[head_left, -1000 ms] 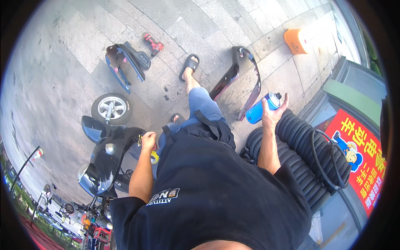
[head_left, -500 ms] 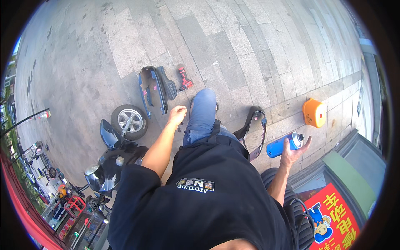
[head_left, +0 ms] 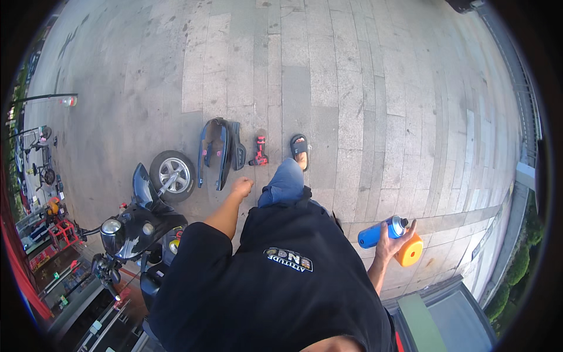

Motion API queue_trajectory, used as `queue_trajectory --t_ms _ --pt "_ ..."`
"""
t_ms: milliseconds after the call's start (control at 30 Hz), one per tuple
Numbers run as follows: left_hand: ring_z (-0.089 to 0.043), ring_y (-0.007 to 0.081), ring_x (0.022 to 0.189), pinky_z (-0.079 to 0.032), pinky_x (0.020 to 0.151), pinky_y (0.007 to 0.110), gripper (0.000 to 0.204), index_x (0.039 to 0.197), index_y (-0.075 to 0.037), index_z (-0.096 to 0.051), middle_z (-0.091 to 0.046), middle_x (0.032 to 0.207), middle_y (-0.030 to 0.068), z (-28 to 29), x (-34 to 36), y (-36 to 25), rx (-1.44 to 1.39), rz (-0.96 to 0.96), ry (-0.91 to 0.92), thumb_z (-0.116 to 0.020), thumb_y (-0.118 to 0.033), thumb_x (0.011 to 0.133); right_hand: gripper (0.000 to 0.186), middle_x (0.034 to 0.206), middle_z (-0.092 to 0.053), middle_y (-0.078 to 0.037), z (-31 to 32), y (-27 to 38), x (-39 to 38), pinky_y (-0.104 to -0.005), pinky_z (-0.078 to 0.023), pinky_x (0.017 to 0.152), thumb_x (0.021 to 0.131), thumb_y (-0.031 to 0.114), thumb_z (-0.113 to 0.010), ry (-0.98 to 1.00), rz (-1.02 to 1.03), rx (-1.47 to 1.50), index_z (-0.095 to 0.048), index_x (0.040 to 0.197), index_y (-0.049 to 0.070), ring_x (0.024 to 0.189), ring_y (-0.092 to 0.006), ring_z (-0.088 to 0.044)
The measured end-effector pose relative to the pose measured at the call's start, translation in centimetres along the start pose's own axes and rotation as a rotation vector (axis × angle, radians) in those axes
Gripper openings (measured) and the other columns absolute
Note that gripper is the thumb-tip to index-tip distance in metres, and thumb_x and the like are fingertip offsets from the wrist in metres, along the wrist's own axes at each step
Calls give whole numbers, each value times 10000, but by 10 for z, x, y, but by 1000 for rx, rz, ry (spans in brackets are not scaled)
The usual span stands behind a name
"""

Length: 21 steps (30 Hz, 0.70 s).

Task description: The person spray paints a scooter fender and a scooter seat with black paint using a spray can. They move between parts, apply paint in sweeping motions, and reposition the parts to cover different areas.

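My right hand (head_left: 388,244) grips a blue spray can (head_left: 370,234) with a silver and black top, held sideways just over an orange plastic stool (head_left: 413,252). My left hand (head_left: 241,187) is beside my jean-clad leg, fingers curled closed; whether they hold anything is too small to see. Ahead of it on the paving lie a black plastic body panel (head_left: 221,158) and a red cordless drill (head_left: 260,151). To its left are a silver-rimmed wheel (head_left: 172,176) and the black scooter (head_left: 129,232).
Parked bikes (head_left: 44,164), a red metal frame (head_left: 61,232) and a red awning (head_left: 24,276) line the left edge. A thin pole (head_left: 41,97) stands farther ahead there. Grey paving (head_left: 328,70) stretches ahead. A glass-and-green panel (head_left: 422,317) is at lower right, with shrubs beyond.
My view has turned, so paving fills more of it and the long curved panel at my right is now hidden. My leg is stepping forward. The can stays in my right hand.
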<state>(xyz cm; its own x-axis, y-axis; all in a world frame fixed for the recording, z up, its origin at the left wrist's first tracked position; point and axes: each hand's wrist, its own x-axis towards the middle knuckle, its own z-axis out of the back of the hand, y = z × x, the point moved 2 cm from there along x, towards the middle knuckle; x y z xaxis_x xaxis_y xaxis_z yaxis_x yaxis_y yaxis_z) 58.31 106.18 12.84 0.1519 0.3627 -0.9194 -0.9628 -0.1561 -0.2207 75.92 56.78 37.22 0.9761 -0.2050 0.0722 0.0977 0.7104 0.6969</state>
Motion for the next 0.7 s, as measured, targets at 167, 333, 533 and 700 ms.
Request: queue_trajectory --t_ms 167,333,533,700 --pt "-623 114 757 -487 610 266 182 1070 -99 -691 -679 917 9 -18 -14 -137 -141 -243 -36 -664 -205 924 905 1404 -485 -170 -45 20 114 -472 -433 1078 832 206 -859 121 -84 183 -351 1568 70 1272 -304 -513" --pt "-625 101 813 -499 656 265 175 1090 -107 -699 -694 950 4 -16 -6 -236 -421 -304 -58 -652 -225 970 810 1388 -509 -166 -115 39 244 -462 -414 1099 846 205 -847 168 215 224 -419 1520 66 1292 -301 -511" --pt "-630 144 717 -497 650 318 224 1030 -69 -743 -701 856 37 -42 12 -255 -419 -277 -304 -695 -238 892 848 1405 -504 -173 -225 99 420 -467 -409 1110 839 245 -866 402 313 350 -418 1532 49 1296 -304 -513" --pt "-697 244 935 -547 843 387 400 1128 -55 -758 -754 1055 115 -98 -16 -306 -309 -315 -177 -766 -331 839 829 1437 -492 -168 -312 216 546 -449 -398 1128 868 233 -849 578 650 329 -399 1539 45 1317 -290 -492"
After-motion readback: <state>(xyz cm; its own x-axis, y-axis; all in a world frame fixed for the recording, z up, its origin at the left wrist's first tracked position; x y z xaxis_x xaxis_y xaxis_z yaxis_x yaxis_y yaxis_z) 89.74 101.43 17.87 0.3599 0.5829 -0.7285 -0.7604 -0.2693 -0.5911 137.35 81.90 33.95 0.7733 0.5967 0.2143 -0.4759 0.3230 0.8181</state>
